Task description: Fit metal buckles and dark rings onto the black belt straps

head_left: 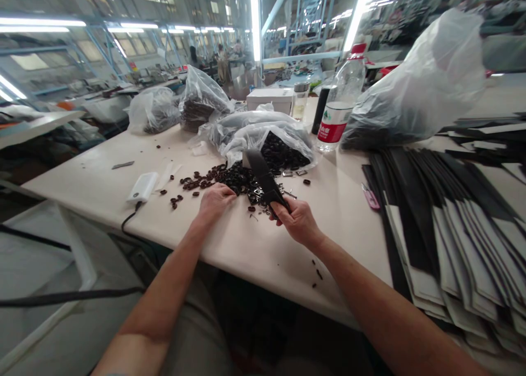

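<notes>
My right hand (302, 222) grips a black strap (259, 169), its long end pointing up and away over the heap. My left hand (216, 201) is at the near left edge of a pile of small dark brown and black loops (213, 174), its thumb and fingers pinched together. Whatever the pinch holds, if anything, is too small or hidden to make out. Shiny metal buckle-like pieces (289, 174) lie around the strap. Behind it, an open clear plastic bag (246, 128) shows more black loops (283, 150).
Black and white strips (427, 217) are stacked on the right, beside a pink-handled cutter (370, 197). A plastic bottle (335, 118) and a large filled bag (427, 85) stand behind. A white device (143, 187) with a black cable lies left.
</notes>
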Demonstrator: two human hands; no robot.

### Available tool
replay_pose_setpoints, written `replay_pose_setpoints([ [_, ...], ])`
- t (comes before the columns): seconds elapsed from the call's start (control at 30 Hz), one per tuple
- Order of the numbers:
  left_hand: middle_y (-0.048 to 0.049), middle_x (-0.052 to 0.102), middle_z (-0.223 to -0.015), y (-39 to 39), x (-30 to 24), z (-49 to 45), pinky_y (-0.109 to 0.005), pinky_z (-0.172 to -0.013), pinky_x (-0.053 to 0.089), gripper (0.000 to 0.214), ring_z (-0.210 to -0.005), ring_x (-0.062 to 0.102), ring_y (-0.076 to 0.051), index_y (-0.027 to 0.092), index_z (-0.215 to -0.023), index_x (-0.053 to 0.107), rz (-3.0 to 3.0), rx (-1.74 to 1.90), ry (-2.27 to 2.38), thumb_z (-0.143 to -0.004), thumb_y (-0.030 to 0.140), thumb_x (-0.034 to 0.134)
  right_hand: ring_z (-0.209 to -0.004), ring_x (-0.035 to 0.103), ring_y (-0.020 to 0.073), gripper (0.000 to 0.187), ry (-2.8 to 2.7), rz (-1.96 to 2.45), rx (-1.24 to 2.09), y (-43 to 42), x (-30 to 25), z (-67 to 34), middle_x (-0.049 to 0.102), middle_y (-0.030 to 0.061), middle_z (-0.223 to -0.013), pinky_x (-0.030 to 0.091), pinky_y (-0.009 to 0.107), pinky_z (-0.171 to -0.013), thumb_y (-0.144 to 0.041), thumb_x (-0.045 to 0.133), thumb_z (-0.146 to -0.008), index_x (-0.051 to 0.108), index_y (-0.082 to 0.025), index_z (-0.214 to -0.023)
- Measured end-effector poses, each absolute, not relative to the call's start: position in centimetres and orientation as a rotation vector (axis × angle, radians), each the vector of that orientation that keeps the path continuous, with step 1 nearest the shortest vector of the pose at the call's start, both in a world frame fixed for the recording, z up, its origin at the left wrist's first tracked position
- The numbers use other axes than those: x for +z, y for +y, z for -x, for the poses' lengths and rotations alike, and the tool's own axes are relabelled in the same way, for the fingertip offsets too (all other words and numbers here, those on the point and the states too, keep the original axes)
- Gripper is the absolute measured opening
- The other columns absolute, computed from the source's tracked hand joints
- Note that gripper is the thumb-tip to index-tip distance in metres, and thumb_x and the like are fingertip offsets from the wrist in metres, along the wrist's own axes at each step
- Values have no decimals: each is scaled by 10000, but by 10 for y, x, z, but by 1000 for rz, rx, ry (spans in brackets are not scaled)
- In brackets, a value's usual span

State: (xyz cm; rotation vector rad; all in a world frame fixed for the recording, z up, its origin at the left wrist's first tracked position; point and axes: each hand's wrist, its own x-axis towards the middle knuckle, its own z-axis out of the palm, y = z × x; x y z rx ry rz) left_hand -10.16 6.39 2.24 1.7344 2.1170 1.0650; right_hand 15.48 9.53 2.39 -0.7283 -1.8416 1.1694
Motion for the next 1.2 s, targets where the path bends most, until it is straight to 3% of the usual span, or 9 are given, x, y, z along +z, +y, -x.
replay_pose_setpoints([
  [0.13,-41,711,-849,49,24,76,-290,-725,510,343,-777,630,-166,185,-778,735,-1077,1479,1628,-629,477,836,-451,598,133,336,-1858,731,1300,88,19,-147,679,35,-628,464,211,-425,-458,535,-906,596,-181,-726],
  [0.23,-4,683,-776,38,25,50,-195,-626,492,424,-713,615,-108,170,-766,709,-734,1567,1309,-532,449,927,-451,605,127,329,-1852,744,1333,84,16,-144,678,29,-622,471,198,-423,-452,541,-904,612,-175,-743],
  [0.33,13,672,-742,31,26,31,-160,-603,492,398,-675,609,-78,160,-731,691,-646,1589,1168,-535,394,947,-450,605,123,337,-1803,747,1341,83,15,-143,678,24,-624,473,192,-424,-462,541,-914,613,-173,-756],
  [0.8,20,670,-736,24,27,15,-209,-612,441,229,-642,537,-84,194,-728,736,-875,1705,1316,-630,349,873,-494,618,106,255,-1998,842,1334,79,18,-141,690,-13,-653,436,196,-519,-259,596,-999,639,-159,-768],
  [1.0,23,705,-808,23,27,15,-215,-742,497,293,-758,612,-101,232,-900,781,-927,1689,1246,-632,290,883,-498,612,94,255,-2084,844,1306,79,19,-140,681,-36,-632,413,188,-528,-222,625,-992,635,-162,-744],
  [1.2,-6,735,-813,22,34,20,-240,-703,511,221,-734,633,-126,211,-846,794,-1099,1555,1334,-652,277,877,-501,618,93,283,-2058,816,1383,79,19,-141,675,-38,-634,429,176,-511,-233,602,-1009,613,-160,-736],
])
